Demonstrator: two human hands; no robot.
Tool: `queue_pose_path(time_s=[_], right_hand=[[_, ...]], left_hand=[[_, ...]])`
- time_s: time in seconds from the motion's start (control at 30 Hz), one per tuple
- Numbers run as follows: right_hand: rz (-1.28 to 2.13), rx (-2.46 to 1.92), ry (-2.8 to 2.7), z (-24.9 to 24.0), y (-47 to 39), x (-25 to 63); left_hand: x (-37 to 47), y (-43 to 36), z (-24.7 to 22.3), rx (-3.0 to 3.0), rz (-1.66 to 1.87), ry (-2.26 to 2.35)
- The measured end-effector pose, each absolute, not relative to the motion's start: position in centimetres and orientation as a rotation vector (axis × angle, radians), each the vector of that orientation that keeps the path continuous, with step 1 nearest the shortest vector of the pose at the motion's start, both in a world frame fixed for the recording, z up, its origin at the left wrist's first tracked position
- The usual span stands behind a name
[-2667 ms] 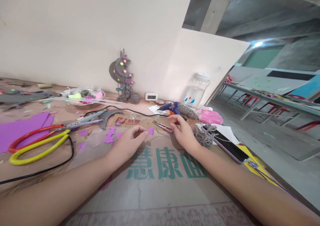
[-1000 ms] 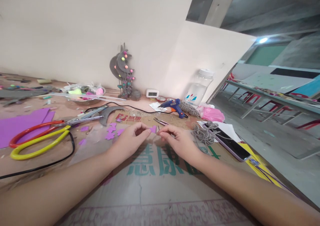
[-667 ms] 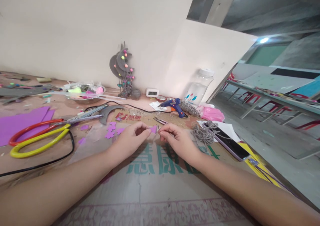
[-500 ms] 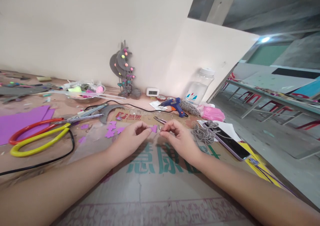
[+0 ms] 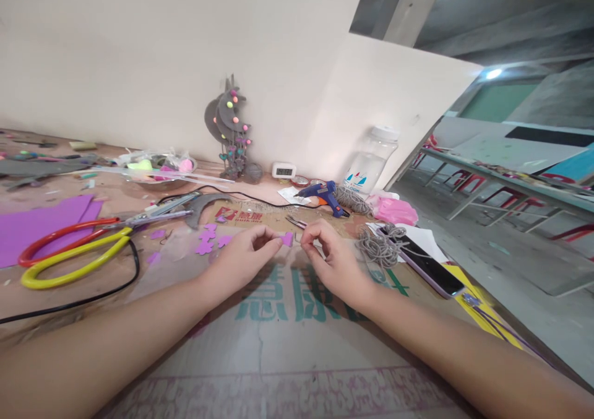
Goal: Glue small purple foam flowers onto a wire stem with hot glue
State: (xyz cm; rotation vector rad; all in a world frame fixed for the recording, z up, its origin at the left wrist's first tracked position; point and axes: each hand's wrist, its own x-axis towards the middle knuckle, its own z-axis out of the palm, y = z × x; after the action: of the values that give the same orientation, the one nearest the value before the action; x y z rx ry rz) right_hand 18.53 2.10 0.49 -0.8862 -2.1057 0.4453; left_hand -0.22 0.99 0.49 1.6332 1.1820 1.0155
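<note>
Between its thumb and forefinger, my left hand [image 5: 248, 255] pinches a small purple piece [image 5: 288, 239] that sticks out to the right. My right hand [image 5: 331, 258] is just right of it, its fingers closed in a pinch; anything between those fingertips is too small to make out. The two hands are apart, over a printed cardboard sheet [image 5: 297, 357]. Several purple cut-outs [image 5: 205, 241] lie left of my left hand. Behind my right hand are pliers [image 5: 297, 222], partly hidden, and a blue glue gun [image 5: 325, 196].
Red-and-yellow scissors [image 5: 74, 255] and a purple sheet [image 5: 41, 230] lie at the left. A grey moon ornament [image 5: 229, 125], white clock [image 5: 283, 171] and bottle [image 5: 369, 162] stand behind. Grey cord [image 5: 381, 247] and a phone [image 5: 431, 264] are at the right.
My right hand has shifted slightly, and its fingertips sit a little farther from the purple piece. My left hand has hardly moved.
</note>
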Motion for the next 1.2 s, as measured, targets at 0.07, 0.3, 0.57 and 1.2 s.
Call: queue_pose_path(time_s=[0.07,0.3,0.57,1.2], right_hand=[[0.443,-0.886,-2.115,0.4,2.1,18.6],[0.460,-0.989,-2.060,0.2,2.2,18.7],[0.563,-1.104,-2.078,0.8,2.4,18.5],[1.414,-0.785,-1.861,-0.3,3.7,19.2]], left_hand=[[-0.2,1.0,0.5,1.642,1.011,1.186],[-0.2,1.0,0.5,1.662,1.007,1.197],[-0.2,0.9,0.7,1.672,0.993,1.214],[-0.2,0.5,0.4,1.738,1.062,1.151]])
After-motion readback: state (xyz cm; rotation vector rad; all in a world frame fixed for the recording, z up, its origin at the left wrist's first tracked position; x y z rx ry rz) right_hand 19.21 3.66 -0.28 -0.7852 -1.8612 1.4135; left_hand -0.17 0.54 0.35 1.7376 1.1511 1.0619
